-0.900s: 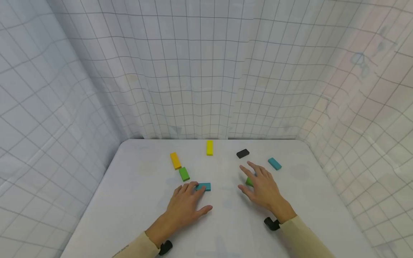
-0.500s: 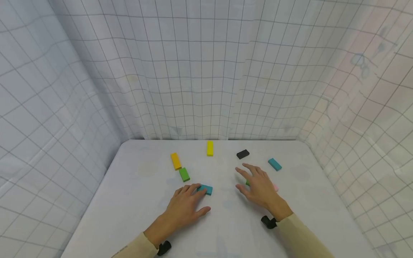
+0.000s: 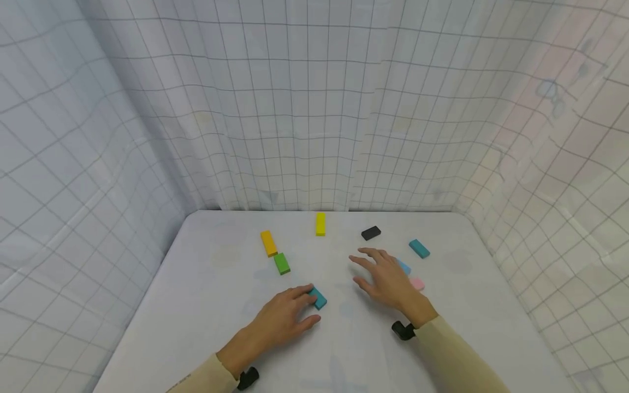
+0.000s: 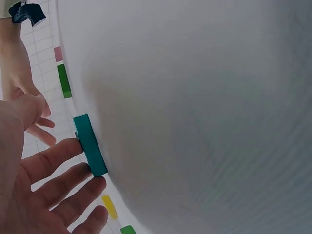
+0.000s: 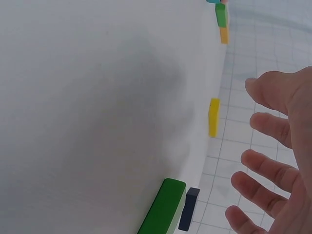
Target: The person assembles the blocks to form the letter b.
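My left hand [image 3: 282,319] touches a teal block [image 3: 318,298] with its fingertips, the thumb held apart from it. In the left wrist view the fingers lie against one long side of the teal block [image 4: 90,145], extended and not wrapped round it. My right hand [image 3: 390,281] hovers over the table with its fingers spread and nothing held. Beside it a light blue block [image 3: 403,266] and a pink block [image 3: 417,284] show in part. A green block [image 5: 163,207] appears in the right wrist view; the right hand hides it in the head view.
On the white table [image 3: 196,305] lie an orange block [image 3: 268,243], a second green block [image 3: 282,263], a yellow block [image 3: 320,224], a black block [image 3: 371,233] and another teal block [image 3: 420,249]. A white gridded curtain [image 3: 295,109] surrounds the table's back and sides.
The teal block at my left fingertips has turned to a slant and slid right and nearer. My right hand has shifted left, uncovering the light blue and pink blocks and covering the green one.
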Demonstrator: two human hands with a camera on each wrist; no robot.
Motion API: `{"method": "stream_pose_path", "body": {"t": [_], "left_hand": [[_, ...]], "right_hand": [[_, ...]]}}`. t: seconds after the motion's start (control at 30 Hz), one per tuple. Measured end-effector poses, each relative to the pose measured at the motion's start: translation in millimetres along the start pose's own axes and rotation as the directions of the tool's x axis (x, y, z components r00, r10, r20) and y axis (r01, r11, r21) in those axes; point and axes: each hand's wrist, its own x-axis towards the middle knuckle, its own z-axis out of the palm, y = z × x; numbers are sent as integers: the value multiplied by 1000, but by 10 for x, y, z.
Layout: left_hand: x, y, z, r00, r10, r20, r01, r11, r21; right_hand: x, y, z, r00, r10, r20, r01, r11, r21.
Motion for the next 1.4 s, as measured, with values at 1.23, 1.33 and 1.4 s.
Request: {"method": "stream_pose_path", "body": {"t": [1.23, 1.33, 1.4], "left_hand": [[-103, -39, -57, 966, 203, 158, -188, 976, -107], [-108, -46, -52, 965, 204, 164, -184, 975, -125], [-112, -46, -48, 964, 205, 168, -184, 974, -136]], "right_hand": [[1031, -274, 280, 915, -295, 277, 229, 942, 245], [1120, -335, 334, 896, -330, 297, 254, 930, 267], [1170, -375, 364, 885, -344, 314, 262, 925, 275]]}}
